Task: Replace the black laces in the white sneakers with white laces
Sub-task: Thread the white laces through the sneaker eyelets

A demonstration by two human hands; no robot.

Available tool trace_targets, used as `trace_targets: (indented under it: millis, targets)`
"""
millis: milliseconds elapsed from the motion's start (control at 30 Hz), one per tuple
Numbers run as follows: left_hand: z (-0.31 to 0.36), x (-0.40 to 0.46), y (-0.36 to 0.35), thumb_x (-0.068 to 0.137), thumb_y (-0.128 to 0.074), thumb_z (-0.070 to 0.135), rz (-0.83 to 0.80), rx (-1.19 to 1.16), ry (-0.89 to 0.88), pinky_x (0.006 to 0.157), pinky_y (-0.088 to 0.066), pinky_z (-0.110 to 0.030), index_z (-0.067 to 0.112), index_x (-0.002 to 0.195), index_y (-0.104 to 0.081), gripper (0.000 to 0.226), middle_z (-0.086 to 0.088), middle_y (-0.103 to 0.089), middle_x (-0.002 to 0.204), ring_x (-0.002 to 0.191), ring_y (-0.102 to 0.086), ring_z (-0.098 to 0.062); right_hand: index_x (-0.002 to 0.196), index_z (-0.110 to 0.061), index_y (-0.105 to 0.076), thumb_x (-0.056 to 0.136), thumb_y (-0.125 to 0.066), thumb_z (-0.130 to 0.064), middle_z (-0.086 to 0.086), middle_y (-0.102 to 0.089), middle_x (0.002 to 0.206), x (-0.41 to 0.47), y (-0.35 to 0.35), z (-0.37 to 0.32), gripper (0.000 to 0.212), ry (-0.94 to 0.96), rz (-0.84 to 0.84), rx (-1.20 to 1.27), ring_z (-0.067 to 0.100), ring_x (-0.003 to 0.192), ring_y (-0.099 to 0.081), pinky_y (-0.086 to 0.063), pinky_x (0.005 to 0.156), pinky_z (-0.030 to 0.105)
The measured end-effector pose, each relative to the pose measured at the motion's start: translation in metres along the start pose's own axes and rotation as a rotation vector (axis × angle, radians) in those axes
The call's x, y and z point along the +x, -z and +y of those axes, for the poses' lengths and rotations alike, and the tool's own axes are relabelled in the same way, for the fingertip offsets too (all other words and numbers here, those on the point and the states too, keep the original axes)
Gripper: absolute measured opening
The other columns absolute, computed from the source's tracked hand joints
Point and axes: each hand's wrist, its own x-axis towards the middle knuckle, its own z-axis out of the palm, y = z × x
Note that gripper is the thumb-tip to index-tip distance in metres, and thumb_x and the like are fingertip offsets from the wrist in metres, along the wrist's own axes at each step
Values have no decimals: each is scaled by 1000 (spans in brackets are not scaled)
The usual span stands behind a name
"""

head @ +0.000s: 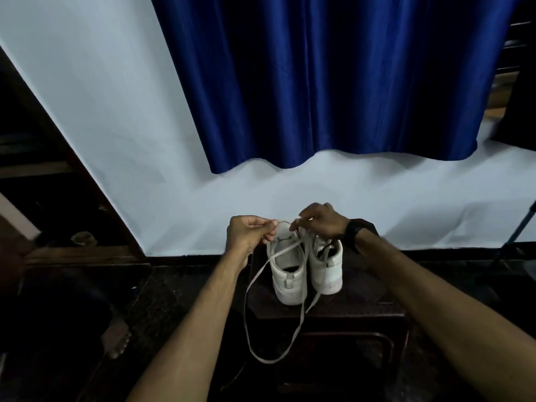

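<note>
Two white sneakers stand side by side on a dark stool (362, 309), heels toward me. The left sneaker (288, 274) has a white lace (249, 288) running from its front. The lace hangs in a long loop over the stool's front edge. My left hand (249, 233) pinches one part of this lace above the shoe's left side. My right hand (322, 221), with a black watch on its wrist, pinches the lace over the shoe's front. The right sneaker (326, 268) shows a piece of black lace (324, 250) at its opening.
A white wall (116, 140) and a blue curtain (319, 82) stand behind the stool. Dark wooden furniture (43, 169) is at the left. A bare foot (116, 340) rests on the dark floor at lower left. A tripod leg (516, 230) slants at the right edge.
</note>
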Motion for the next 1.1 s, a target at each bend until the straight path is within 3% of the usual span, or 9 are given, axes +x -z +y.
trace_targets:
  millis: [133, 200, 233, 300, 467, 600, 733, 900, 1100]
  targets:
    - [-8, 11, -15, 77, -84, 21, 109, 10, 39, 43, -43, -16, -3, 82, -72, 27, -12, -69, 63, 44, -59, -9, 121, -32, -65, 95, -48, -28, -3, -50, 137, 17, -9, -2, 32, -204, 164, -536, 25, 131, -35, -24, 104, 44]
    - [-11, 19, -21, 80, -81, 18, 124, 11, 54, 40, -40, -14, -4, 82, -72, 24, -11, -67, 62, 40, -57, -7, 128, -21, -59, 94, -45, -8, 5, -58, 128, 23, -11, -9, 39, -113, -8, -152, 24, 113, -52, -42, 95, 38]
    - [-12, 22, -22, 82, -80, 18, 132, 34, 58, 40, -39, -14, -2, 81, -73, 21, -10, -67, 61, 40, -56, -6, 128, -12, -56, 95, -42, 0, 12, -63, 113, 24, -15, -15, 37, -90, -117, 174, 22, 93, -59, -50, 76, 29]
    - [-15, 28, -22, 82, -79, 18, 135, 109, 50, 43, -40, -16, 5, 73, -73, 17, -7, -67, 59, 41, -56, -6, 122, 0, -56, 99, -44, -1, 10, -63, 89, 27, -23, -21, 26, -118, -169, 478, 12, 65, -58, -46, 51, 18]
    - [-33, 31, -18, 82, -78, 28, 160, 234, 26, 58, -49, -22, 13, 74, -74, 17, 2, -69, 62, 53, -63, -5, 104, -4, -74, 96, -58, -14, 3, -68, 82, 47, -39, -7, 20, -95, 21, 219, -7, 52, -54, -36, 45, 5]
    - [-44, 23, -26, 65, -73, 41, 189, 518, 134, 60, -48, -26, 19, 68, -69, 23, 5, -62, 62, 78, -65, -20, 90, -10, -78, 86, -69, -9, 4, -74, 84, 62, -47, 2, 11, -167, 194, 254, -1, 68, -61, -42, 60, 1]
    - [-52, 6, -41, 79, -66, 30, 209, 678, 92, 63, -40, -30, 14, 78, -71, 18, -13, -68, 86, 87, -63, -37, 83, -16, -76, 88, -62, -8, -3, -74, 80, 73, -57, 4, 17, -176, 156, 233, 4, 80, -66, -45, 65, 4]
    - [-76, 5, -36, 81, -59, 10, 337, 485, -36, 56, -35, -32, 9, 58, -54, 23, -4, -54, 57, 65, -58, -31, 69, -30, -72, 82, -67, -10, -4, -76, 89, 74, -66, 24, 24, -109, 94, 203, 9, 94, -69, -53, 89, 25]
    - [-78, -5, -49, 76, -62, 5, 423, 588, -239, 61, -50, -37, 7, 75, -69, 7, -6, -61, 78, 69, -59, -31, 70, -27, -72, 83, -72, -17, -1, -76, 84, 70, -70, 35, 16, -96, 122, 242, 10, 84, -69, -55, 85, 29]
